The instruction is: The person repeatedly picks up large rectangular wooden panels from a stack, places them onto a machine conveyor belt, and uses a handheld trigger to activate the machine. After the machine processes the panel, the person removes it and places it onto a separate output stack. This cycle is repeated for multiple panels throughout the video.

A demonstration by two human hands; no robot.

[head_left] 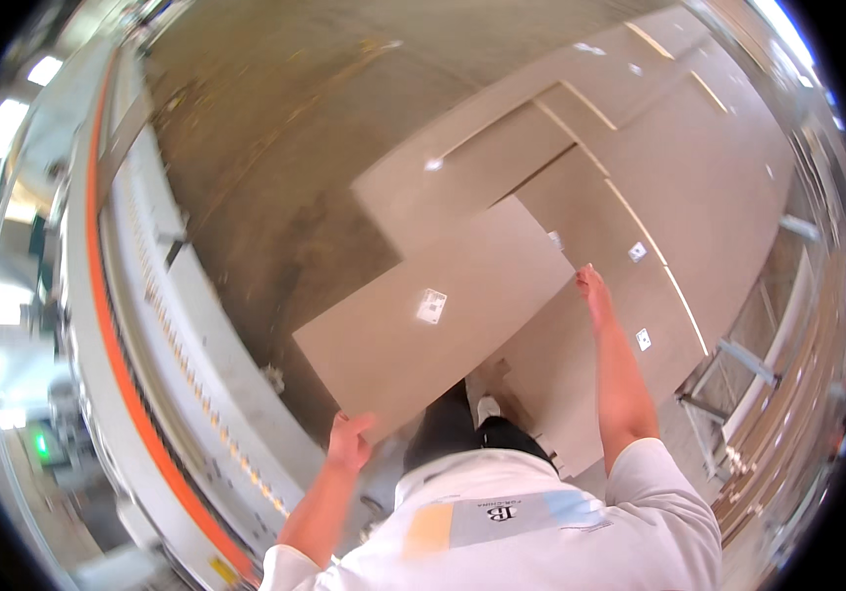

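Head cam, fisheye, looks steeply down past chest at floor; hands near, mid-frame.

Both arms extended forward; left hand [349, 440] curled, gripping; right hand [592, 293] stretched farther, fingers closed.

A person's left hand [349, 440] grips the near corner of a tan board [433, 315] bearing a small white label [431, 305], the right hand [591, 292] clasps its far right edge, above stacked boards [659, 167], with a long machine [162, 364] at left.
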